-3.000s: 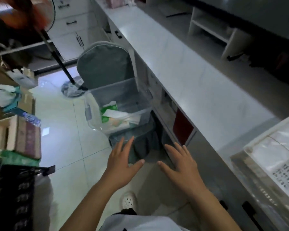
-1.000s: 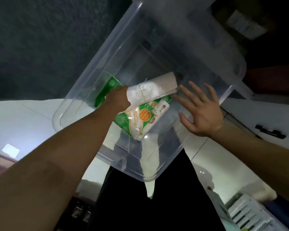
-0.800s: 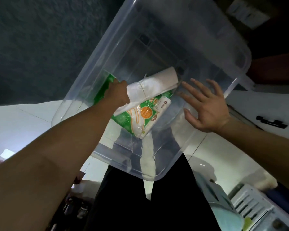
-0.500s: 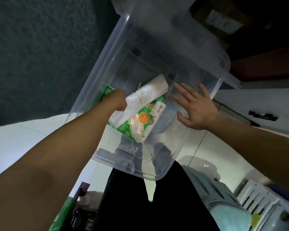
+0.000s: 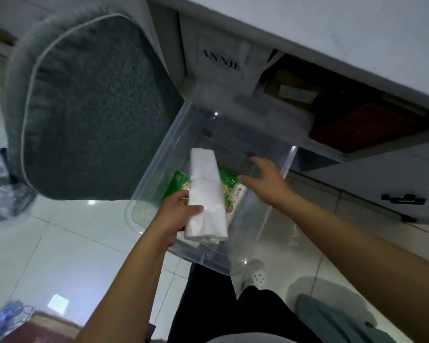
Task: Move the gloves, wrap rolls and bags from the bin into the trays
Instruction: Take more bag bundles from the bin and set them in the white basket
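Observation:
A clear plastic bin [image 5: 154,174] stands on a grey chair seat below me. My left hand [image 5: 176,214] grips a white roll of bags [image 5: 206,196] and holds it above the bin's near side. Under the roll lies a green and orange packet [image 5: 178,181] on the bin's floor. My right hand [image 5: 263,177] reaches into the bin over the packet's right end, fingers spread and holding nothing. No trays are in view.
The grey padded chair back [image 5: 84,102] rises left of the bin. A white counter edge [image 5: 307,40] with open shelves and a drawer handle [image 5: 401,200] runs along the right. White floor tiles [image 5: 60,243] lie below, my legs and shoe [image 5: 256,278] beneath the bin.
My left hand has lifted the white roll up off the green packet and turned it upright toward me. My right hand has moved further into the bin. My head has tilted up.

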A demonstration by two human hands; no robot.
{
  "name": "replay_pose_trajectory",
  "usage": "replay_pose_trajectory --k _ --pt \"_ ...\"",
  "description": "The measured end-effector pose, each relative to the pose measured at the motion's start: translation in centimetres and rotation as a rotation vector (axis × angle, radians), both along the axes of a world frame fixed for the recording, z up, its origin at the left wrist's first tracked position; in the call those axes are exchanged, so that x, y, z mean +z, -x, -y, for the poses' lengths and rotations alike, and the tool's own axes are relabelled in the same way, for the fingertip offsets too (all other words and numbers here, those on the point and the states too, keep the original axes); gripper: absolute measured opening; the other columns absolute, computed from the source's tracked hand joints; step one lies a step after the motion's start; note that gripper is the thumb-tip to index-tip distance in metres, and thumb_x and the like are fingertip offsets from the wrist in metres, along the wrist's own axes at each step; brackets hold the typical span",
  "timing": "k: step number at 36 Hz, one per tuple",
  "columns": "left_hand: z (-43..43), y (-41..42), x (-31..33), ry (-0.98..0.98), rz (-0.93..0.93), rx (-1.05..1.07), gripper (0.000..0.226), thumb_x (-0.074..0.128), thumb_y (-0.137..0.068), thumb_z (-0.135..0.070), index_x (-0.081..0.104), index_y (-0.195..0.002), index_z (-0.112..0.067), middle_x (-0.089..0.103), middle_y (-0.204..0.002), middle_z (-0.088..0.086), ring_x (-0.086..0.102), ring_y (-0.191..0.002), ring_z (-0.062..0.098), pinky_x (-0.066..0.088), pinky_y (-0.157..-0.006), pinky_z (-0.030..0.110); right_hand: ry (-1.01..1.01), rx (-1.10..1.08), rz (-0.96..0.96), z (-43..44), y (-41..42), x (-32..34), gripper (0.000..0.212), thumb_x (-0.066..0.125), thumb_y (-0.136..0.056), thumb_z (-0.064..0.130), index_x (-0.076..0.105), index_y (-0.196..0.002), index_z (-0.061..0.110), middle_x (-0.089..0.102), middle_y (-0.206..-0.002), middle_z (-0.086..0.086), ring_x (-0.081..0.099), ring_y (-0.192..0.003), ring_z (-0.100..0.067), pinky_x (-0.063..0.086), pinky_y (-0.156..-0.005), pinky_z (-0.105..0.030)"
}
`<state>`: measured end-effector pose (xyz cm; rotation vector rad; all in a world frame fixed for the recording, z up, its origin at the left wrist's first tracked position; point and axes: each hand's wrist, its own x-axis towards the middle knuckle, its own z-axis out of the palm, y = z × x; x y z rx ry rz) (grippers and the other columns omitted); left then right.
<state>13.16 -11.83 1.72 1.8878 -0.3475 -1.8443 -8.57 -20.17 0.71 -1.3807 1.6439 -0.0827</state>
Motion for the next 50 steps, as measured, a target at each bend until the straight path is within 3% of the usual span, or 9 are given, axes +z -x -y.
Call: replay_pose_trajectory --k 5,8,11,17,24,28,34,41,50 --pt "-3.6 4.1 6.7 0.204 -0.038 -0.013 0.033 0.069 -0.084 0.003 0.062 -0.108 -0.017 0.072 -0.112 0.004 0.071 -0.088 0.018 0.056 -0.066 0.033 -0.592 -0.374 0.564 -4.9 2.9 6.3 0.054 0.073 -0.079 0.047 0.061 -0.125 0.022 0.063 -0.123 -0.001 0.06 -0.107 -0.021 0.049 -0.093 -0.043" --pt "-6.6 7.0 9.7 0.317 -0.073 -0.092 0.039 0.074 -0.08 0.002 0.063 -0.112 -0.017 0.071 -0.113 0.006 0.069 -0.099 0.025 0.055 -0.082 0.044 -0.614 -0.474 0.834 -8.9 6.6 9.1 0.047 0.069 -0.079 0.043 0.066 -0.118 0.017 0.068 -0.105 -0.005 0.064 -0.094 -0.024 0.054 -0.08 -0.04" --pt "-9.8 10.5 11.4 0.353 -0.106 -0.182 0.042 0.074 -0.078 0.005 0.064 -0.113 -0.015 0.072 -0.112 0.01 0.07 -0.096 0.022 0.057 -0.076 0.034 -0.458 -0.502 0.973 -12.8 10.5 11.7 0.038 0.066 -0.084 0.028 0.067 -0.119 0.014 0.07 -0.103 -0.006 0.066 -0.091 -0.024 0.054 -0.077 -0.038" --pt "-16.4 17.4 11.6 0.314 -0.074 -0.396 0.041 0.075 -0.073 0.005 0.066 -0.11 -0.009 0.074 -0.104 0.014 0.07 -0.092 0.023 0.056 -0.076 0.03 -0.261 -0.595 0.776 -20.7 17.2 13.0 0.028 0.071 -0.081 -0.001 0.069 -0.107 0.005 0.074 -0.106 -0.015 0.071 -0.09 -0.03 0.055 -0.084 -0.053" --pt "-18.6 23.5 13.7 0.341 -0.127 -0.395 0.036 0.068 -0.086 -0.005 0.064 -0.121 -0.008 0.073 -0.114 0.01 0.07 -0.103 0.027 0.057 -0.085 0.041 -0.069 -0.618 0.784 -26.8 21.9 15.2 0.021 0.072 -0.081 0.0 0.071 -0.1 0.006 0.077 -0.094 -0.007 0.072 -0.083 -0.025 0.058 -0.071 -0.041" --pt "-17.8 27.1 16.7 0.465 -0.151 -0.484 0.036 0.071 -0.083 -0.005 0.066 -0.118 -0.007 0.073 -0.113 0.013 0.069 -0.106 0.032 0.056 -0.089 0.043 0.118 -0.563 0.793 -29.0 25.2 19.0 0.024 0.069 -0.082 -0.002 0.071 -0.103 0.008 0.076 -0.102 -0.01 0.072 -0.09 -0.026 0.058 -0.08 -0.045" --pt "-17.0 32.8 21.9 0.7 -0.257 -0.619 0.043 0.078 -0.072 0.0 0.073 -0.109 -0.021 0.073 -0.113 0.013 0.068 -0.108 0.031 0.054 -0.094 0.044 0.42 -0.548 0.796 -32.6 30.7 25.5 0.032 0.067 -0.083 -0.004 0.068 -0.114 0.005 0.075 -0.108 -0.008 0.072 -0.1 -0.023 0.059 -0.085 -0.034" --pt "-17.8 39.4 24.2 0.771 -0.299 -0.706 0.041 0.075 -0.072 -0.008 0.07 -0.111 -0.02 0.075 -0.109 0.01 0.071 -0.101 0.031 0.059 -0.081 0.045 0.507 -0.822 0.79 -36.9 35.1 26.4 0.032 0.07 -0.083 0.0 0.071 -0.112 0.013 0.076 -0.102 -0.008 0.072 -0.097 -0.03 0.061 -0.077 -0.037" --pt "-18.4 43.4 24.1 0.767 -0.342 -0.792 0.046 0.069 -0.082 0.002 0.064 -0.124 -0.015 0.073 -0.113 0.012 0.07 -0.102 0.032 0.059 -0.081 0.044 0.586 -0.926 0.773 -38.3 37.9 26.1 0.031 0.066 -0.088 0.002 0.07 -0.115 0.017 0.076 -0.102 -0.005 0.073 -0.095 -0.026 0.06 -0.072 -0.037"
